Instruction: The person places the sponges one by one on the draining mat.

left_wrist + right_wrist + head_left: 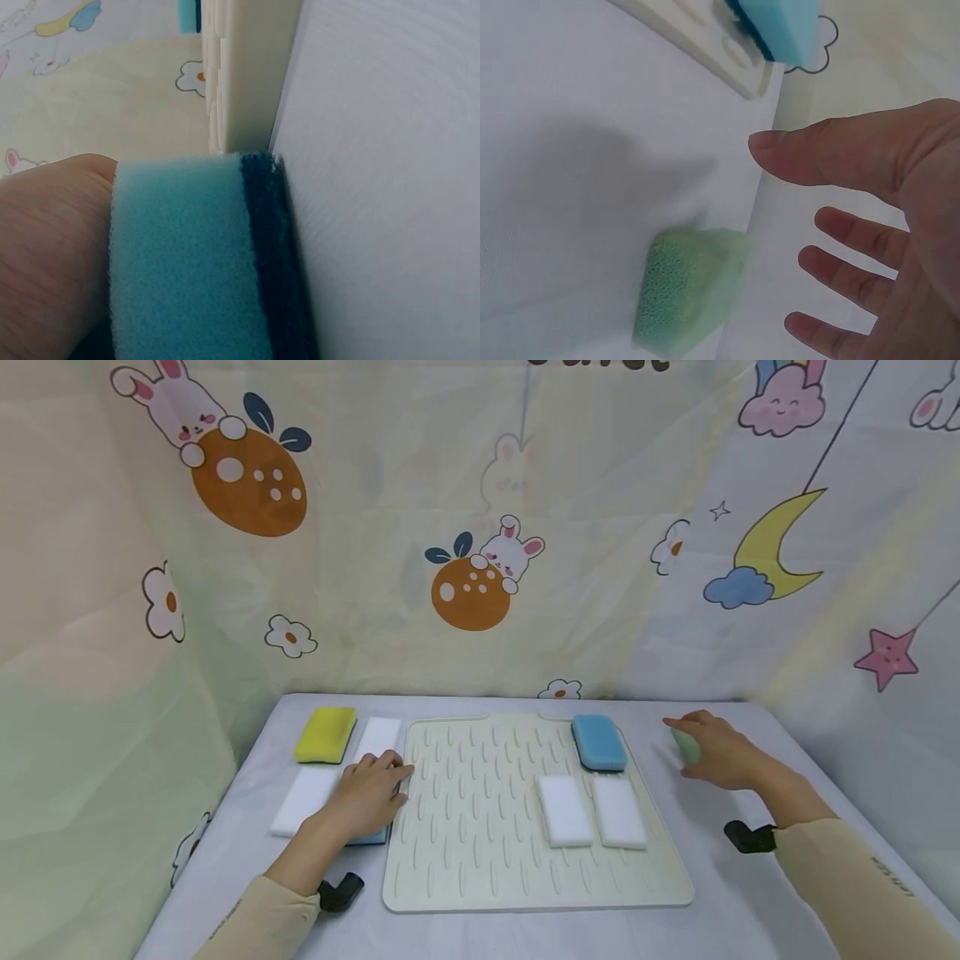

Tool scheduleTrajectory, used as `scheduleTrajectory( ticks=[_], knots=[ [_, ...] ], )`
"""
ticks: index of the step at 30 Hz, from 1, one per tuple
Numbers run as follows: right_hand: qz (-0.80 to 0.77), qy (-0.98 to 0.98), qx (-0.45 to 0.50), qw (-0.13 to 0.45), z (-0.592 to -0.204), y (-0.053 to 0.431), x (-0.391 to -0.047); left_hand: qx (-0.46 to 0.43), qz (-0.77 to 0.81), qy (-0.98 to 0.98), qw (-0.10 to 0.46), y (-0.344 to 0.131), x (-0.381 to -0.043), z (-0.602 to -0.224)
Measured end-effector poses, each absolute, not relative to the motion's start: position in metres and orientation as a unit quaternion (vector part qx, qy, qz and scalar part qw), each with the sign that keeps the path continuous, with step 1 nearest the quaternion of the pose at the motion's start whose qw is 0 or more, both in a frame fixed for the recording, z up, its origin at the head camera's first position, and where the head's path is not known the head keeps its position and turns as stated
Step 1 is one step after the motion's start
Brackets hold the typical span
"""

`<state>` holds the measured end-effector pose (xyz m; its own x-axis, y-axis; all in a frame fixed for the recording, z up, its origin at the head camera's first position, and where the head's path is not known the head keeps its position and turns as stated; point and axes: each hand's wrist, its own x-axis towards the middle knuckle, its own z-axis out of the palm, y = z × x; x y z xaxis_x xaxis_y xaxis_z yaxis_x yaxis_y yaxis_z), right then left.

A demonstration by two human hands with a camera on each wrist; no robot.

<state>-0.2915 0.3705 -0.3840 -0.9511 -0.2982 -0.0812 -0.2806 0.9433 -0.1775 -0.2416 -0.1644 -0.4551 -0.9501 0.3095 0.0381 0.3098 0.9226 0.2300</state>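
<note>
My left hand (366, 795) bends over a blue sponge (184, 259) lying left of the ribbed cream mat (472, 893). Its thumb is at the sponge's right side; in the left wrist view the sponge hides the thumb tip. The sponge's dark blue scouring layer (274, 255) faces the white tabletop. To the right of the mat, my right hand (720, 750) is over a green sponge (694, 292). In the right wrist view, the thumb and fingers are spread apart with a gap between them and this sponge.
Another blue sponge (600, 743) lies on the mat's far right corner. Two white sponge blocks (565, 812) are in front of it. Beside my left hand are a yellow sponge (326, 735) and white blocks (303, 802). Patterned cloth walls (375, 568) stand around the table.
</note>
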Motion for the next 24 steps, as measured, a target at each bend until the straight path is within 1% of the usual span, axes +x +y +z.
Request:
scheduleTrajectory(
  ticks=[24],
  knots=[
    [-0.085,0.987,-0.119,0.063,-0.405,0.407,-0.317,-0.157,-0.115,-0.981,0.0,-0.164,-0.245,-0.456]
  ],
)
